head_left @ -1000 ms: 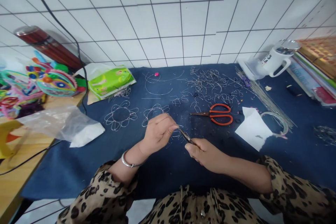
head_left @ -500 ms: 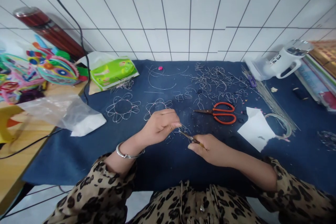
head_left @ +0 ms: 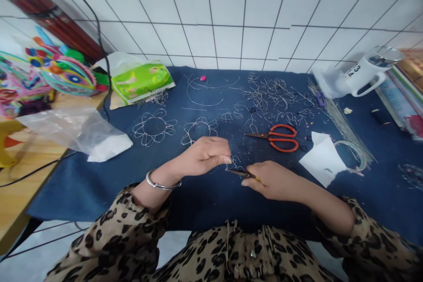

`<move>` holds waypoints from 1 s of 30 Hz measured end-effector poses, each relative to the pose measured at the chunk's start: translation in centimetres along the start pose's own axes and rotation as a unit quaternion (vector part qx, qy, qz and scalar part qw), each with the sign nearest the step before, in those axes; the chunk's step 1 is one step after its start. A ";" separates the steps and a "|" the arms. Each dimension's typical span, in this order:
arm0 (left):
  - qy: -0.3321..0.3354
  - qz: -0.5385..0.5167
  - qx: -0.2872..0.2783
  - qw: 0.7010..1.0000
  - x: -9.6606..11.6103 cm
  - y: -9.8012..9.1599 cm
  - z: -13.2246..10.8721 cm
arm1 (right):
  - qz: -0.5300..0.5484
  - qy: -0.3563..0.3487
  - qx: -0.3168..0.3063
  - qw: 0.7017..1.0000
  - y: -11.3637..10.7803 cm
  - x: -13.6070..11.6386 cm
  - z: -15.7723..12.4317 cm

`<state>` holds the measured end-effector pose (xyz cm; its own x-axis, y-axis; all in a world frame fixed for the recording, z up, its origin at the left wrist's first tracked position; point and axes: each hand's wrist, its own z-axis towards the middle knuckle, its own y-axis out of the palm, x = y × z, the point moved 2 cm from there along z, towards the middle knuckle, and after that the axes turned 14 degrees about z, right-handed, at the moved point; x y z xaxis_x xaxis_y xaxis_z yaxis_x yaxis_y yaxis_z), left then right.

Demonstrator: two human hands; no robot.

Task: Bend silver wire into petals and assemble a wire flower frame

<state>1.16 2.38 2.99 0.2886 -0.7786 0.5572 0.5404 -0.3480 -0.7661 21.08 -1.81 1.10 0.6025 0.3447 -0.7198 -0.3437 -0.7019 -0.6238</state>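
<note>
My left hand (head_left: 206,155) is pinched shut on a thin bent wire piece (head_left: 235,161) just above the dark blue cloth (head_left: 99,185). My right hand (head_left: 272,179) is closed round small pliers (head_left: 239,172), whose tip points left and meets the wire at my left fingertips. Two finished wire flower shapes (head_left: 153,127) (head_left: 198,129) lie flat on the cloth just beyond my left hand.
Orange-handled scissors (head_left: 279,137) lie beyond my right hand, beside a white paper scrap (head_left: 322,158) and a wire coil (head_left: 355,152). A heap of bent wire bits (head_left: 274,101) sits further back. A white mug (head_left: 365,72) stands at right, a green tissue pack (head_left: 142,81) and plastic bag (head_left: 72,134) at left.
The pliers have tilted from pointing up-left to lying nearly level, and my right hand has shifted slightly right. The camera has tipped down a little.
</note>
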 end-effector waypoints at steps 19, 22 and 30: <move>-0.192 0.062 0.142 0.969 -0.8 -0.2 -0.5 | -0.272 -0.007 0.269 0.924 -0.2 0.0 -0.1; -0.189 0.082 0.160 0.965 -0.5 0.3 -0.4 | -0.299 0.001 0.295 0.907 0.0 0.1 0.0; -0.193 0.114 0.171 0.959 -0.2 1.0 -0.4 | -0.323 0.005 0.306 0.895 0.1 0.2 0.1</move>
<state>1.36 1.99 2.03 0.6653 -0.5397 0.5159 0.6379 0.0517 -0.7684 21.13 -1.74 0.84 0.8238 0.5476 -0.1468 -0.2487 0.1164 -0.9615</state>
